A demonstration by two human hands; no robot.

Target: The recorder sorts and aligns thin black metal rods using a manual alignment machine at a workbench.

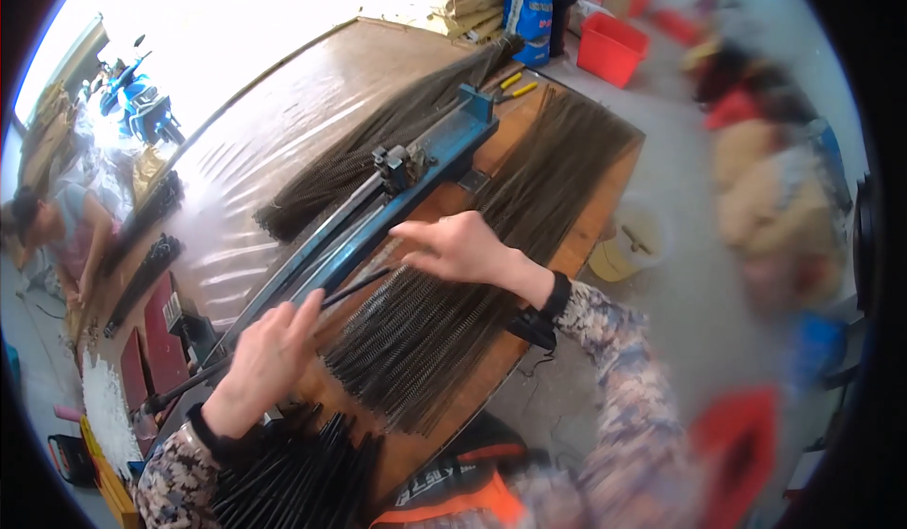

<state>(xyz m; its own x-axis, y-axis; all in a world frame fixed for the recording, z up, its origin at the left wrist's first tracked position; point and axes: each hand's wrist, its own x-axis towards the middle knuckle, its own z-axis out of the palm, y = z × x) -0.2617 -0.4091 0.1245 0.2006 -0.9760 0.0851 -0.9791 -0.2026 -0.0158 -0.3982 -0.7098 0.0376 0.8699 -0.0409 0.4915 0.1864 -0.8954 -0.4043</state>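
My left hand is closed around a thin black tube, its index finger stretched along it. The tube slants up to my right hand, whose curled fingers and thumb meet its far end; anything else within that grip is hidden. Just beyond both hands runs a long blue metal rail with a small metal clamp block on top. Beneath my right hand lies a wide layer of long, thin dark coil springs. More black tubes are bunched below my left forearm.
Another heap of springs lies beyond the rail on the plastic-covered table. Yellow-handled pliers rest near the rail's far end. A person works at the left. A red bin and a pale bucket stand on the floor.
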